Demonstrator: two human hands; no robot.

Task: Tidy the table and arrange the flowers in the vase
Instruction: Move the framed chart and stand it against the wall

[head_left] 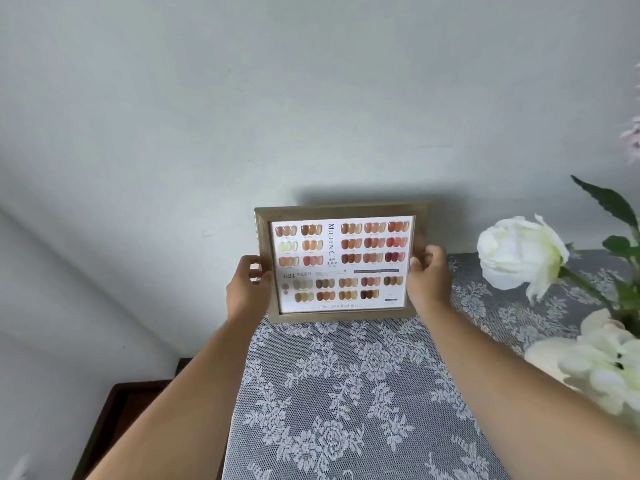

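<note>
My L hand (pixel 250 289) & R hand (pixel 427 280) clamp gold wood-framed nail-colour chart (pixel 341 263) by its sides | upright at wall on grey lace tablecloth (pixel 332 393) | risk: tips fwd if let go unpropped.

Both hands are on the gold-brown wooden picture frame (pixel 341 263) — left hand (pixel 247 291) gripping its left edge, right hand (pixel 427 280) clasping the right edge. The frame stands upright at the back of the table, close to the pale wall (pixel 242 98), its bottom edge down at the grey cloth with white lace flowers (pixel 346 393). Inside it, a chart of nail colour swatches. Off to the right — a big white rose (pixel 519 254) with green leaves, and more white blooms (pixel 602 368) below it.
</note>
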